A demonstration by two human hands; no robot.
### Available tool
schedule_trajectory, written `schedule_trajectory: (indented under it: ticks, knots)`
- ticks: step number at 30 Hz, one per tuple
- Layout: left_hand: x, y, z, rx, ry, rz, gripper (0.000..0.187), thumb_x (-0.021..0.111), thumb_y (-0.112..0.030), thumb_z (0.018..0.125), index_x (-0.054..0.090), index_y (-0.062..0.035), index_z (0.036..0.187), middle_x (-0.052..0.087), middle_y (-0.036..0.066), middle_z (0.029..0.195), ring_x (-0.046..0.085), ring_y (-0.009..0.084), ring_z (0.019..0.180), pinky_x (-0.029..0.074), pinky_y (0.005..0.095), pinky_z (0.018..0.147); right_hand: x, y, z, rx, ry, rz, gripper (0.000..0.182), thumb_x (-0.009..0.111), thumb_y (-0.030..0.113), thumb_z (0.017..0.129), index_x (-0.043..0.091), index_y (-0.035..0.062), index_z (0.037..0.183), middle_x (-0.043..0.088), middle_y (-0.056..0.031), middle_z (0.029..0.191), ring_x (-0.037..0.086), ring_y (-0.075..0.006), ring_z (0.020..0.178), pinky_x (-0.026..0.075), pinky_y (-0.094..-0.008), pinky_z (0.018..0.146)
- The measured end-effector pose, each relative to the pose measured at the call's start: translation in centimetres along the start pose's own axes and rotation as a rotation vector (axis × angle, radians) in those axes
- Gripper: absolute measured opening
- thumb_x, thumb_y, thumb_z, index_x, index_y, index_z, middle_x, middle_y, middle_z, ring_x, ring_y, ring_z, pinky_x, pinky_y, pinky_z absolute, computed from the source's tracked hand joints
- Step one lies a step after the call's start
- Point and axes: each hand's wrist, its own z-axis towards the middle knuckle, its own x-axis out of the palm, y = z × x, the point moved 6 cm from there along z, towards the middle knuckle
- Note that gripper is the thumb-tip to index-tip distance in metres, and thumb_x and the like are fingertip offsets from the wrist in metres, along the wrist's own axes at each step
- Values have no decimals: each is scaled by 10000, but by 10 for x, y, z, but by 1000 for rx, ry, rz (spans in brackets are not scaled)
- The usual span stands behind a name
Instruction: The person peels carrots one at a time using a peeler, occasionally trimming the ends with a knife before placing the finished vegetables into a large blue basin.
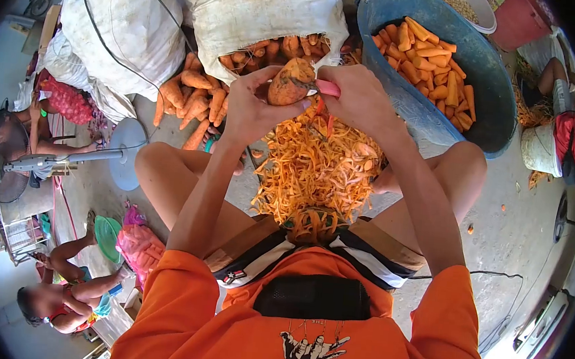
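My left hand [256, 106] is wrapped round an unpeeled carrot [289, 85], its thick end facing up. In my right hand [361, 97] is a peeler with a pink handle [328, 88], its head against the carrot's right side. Below both hands, a heap of orange peelings [319, 165] lies on the floor between my legs. Unpeeled carrots [194, 94] spill from the mouth of a white sack [263, 15] in front of me. Peeled carrots [438, 66] fill part of a blue tub [477, 123] at the upper right.
Another white sack [127, 28] stands at the upper left, near a standing fan [8, 164]. One person [79, 291] sits at the lower left, another person [17, 134] behind the fan. A person in red [574, 141] is at the right, by a white bucket [540, 149].
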Motion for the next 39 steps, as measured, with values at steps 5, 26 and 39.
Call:
schedule_trajectory:
  ticks: [5,26,39]
  knots:
    - [4,-5,-17,166,260,136,645,948,-195,722,676,35,1261,749,89,1098,703,134,1001,568,305,899,22,-110,13,368,173,11,295,728,325,914,700,31,923,695,-184,832,700,-388,862,538,-491,783]
    - [14,4,-7,-81,223,-621,819,903,-60,731,473,-52,1428,611,90,1333,625,191,1201,500,355,1068,-32,0,16,-98,-271,883,305,888,153,849,638,75,1006,647,45,830,582,-25,744,472,-210,649]
    - [16,7,-2,26,256,-570,978,1008,-272,596,502,-28,1396,591,99,1349,591,199,1275,479,357,1089,-45,3,22,-137,-295,959,189,848,125,885,702,34,963,699,24,858,625,-33,783,526,-218,714]
